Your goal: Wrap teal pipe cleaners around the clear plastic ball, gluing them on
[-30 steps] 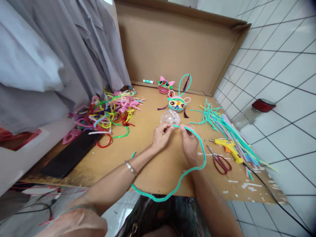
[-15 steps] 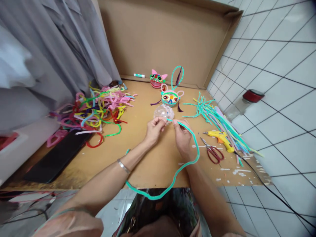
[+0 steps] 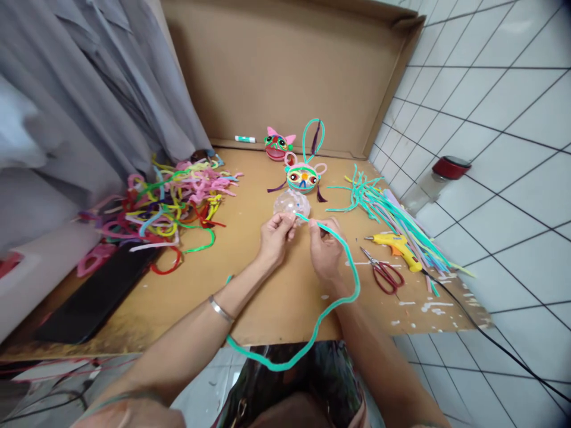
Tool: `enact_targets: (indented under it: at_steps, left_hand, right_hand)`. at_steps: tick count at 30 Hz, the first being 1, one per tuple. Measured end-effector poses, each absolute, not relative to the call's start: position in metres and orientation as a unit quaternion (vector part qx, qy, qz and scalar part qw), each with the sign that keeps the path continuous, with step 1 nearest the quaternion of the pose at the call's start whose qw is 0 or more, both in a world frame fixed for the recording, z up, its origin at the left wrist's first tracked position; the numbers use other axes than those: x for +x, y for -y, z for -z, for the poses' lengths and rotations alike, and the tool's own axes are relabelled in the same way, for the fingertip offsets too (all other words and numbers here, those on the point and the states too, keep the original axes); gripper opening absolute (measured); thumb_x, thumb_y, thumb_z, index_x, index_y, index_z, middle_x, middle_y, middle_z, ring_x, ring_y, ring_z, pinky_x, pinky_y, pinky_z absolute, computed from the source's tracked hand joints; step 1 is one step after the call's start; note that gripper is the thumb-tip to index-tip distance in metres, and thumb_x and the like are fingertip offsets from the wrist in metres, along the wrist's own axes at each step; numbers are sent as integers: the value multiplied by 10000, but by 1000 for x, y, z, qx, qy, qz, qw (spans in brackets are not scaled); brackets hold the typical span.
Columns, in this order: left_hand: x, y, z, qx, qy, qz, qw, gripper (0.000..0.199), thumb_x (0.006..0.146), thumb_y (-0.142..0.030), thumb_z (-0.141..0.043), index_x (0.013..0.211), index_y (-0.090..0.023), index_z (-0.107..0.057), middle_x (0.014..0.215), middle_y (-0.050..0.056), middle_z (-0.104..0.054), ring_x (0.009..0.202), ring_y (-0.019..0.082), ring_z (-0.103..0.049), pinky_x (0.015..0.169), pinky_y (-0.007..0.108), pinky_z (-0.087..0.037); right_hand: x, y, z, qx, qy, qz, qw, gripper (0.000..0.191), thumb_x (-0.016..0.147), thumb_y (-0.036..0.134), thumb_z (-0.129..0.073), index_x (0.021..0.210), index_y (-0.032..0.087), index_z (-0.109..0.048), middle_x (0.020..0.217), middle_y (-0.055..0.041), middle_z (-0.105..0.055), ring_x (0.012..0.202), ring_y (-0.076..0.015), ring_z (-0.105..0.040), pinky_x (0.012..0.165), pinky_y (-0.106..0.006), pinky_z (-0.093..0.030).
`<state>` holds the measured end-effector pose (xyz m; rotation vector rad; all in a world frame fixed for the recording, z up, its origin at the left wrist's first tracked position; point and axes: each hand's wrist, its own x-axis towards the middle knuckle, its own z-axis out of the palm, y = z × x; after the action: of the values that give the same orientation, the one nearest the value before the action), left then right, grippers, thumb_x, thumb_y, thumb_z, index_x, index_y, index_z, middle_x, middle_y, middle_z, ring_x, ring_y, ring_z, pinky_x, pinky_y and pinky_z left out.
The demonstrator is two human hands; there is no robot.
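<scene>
A long teal pipe cleaner is pinched near one end between my two hands. Thumb and fingers of my left hand grip its tip, while my right hand pinches it a short way along. From there it loops over my right forearm, hangs past the table's front edge and passes behind my left forearm. Just beyond my fingertips sits a clear, round plastic piece, partly hidden by my left hand. Behind it stands a decorated animal-face ornament with pink ears, purple tassels and a teal loop.
A second face ornament and a glue stick lie at the back. Tangled pipe cleaners and a black slab are left. Right are straight pipe cleaners, a yellow glue gun, scissors and a red-lidded jar.
The view has shifted slightly. Both hands keep their pinch on the pipe cleaner, with barely any movement between them.
</scene>
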<state>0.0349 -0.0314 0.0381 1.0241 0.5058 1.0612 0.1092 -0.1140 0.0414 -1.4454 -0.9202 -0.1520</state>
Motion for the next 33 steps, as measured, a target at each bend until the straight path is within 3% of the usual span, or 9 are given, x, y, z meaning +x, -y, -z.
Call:
enact_targets:
  at_steps: [5, 9, 12, 15, 18, 23, 28, 33]
  left_hand:
    - [37, 41, -39, 412, -207, -431, 776, 470, 546, -491, -874, 782, -152, -650, 670, -32, -612, 465, 32, -439, 428, 180, -300]
    - [39, 47, -38, 399, -184, -382, 813, 416, 604, -449, -862, 795, -152, -640, 685, -35, -616, 492, 32, -480, 433, 164, -323]
    - [39, 44, -40, 370, -197, -380, 825, 358, 622, -389, -846, 776, -153, -625, 599, -58, -560, 478, 32, -464, 437, 153, -330]
    - [38, 38, -43, 339, -194, -378, 839, 344, 605, -347, -839, 772, -148, -613, 653, -40, -610, 465, 21, -450, 427, 150, -322]
    - [35, 35, -46, 334, -182, -381, 843, 337, 599, -338, -815, 766, -147, -594, 704, -33, -629, 423, 3, -384, 387, 155, -235]
    - [32, 36, -48, 419, -209, -339, 816, 247, 662, -360, -721, 724, -163, -586, 517, -82, -473, 365, 16, -257, 390, 189, -152]
    - [36, 37, -42, 535, -238, -389, 711, 196, 629, -306, -710, 598, -158, -584, 460, -76, -437, 441, 43, -344, 469, 193, -254]
    - [39, 36, -35, 570, -243, -389, 681, 216, 632, -313, -701, 560, -164, -562, 453, -70, -452, 449, 52, -356, 488, 200, -282]
  right_hand:
    - [114, 114, -40, -628, 375, 97, 675, 233, 918, 357, -572, 746, 208, -624, 732, -4, -609, 705, -151, -554, 691, -284, -447]
    - [112, 113, -39, -630, 420, 122, 642, 212, 906, 328, -581, 746, 212, -657, 713, -21, -630, 705, -164, -575, 704, -305, -472]
    - [112, 111, -34, -627, 477, 139, 599, 219, 911, 321, -567, 745, 221, -670, 716, -34, -644, 705, -172, -585, 697, -316, -481]
    - [114, 109, -27, -615, 521, 172, 566, 228, 912, 293, -551, 730, 229, -671, 694, -31, -627, 677, -166, -576, 672, -305, -475]
    - [117, 108, -25, -613, 518, 176, 570, 202, 907, 260, -521, 799, 222, -687, 775, -46, -645, 731, -170, -593, 701, -302, -486]
    - [129, 109, -34, -637, 432, 59, 636, 228, 878, 335, -527, 940, 195, -696, 927, -65, -667, 826, -176, -606, 748, -306, -494]
    - [137, 105, -36, -598, 389, -153, 684, 290, 778, 458, -609, 787, 180, -690, 706, -6, -650, 644, -138, -535, 646, -273, -450]
    - [138, 104, -40, -585, 353, -223, 695, 266, 667, 443, -654, 685, 178, -671, 580, 29, -560, 564, -111, -456, 555, -245, -373]
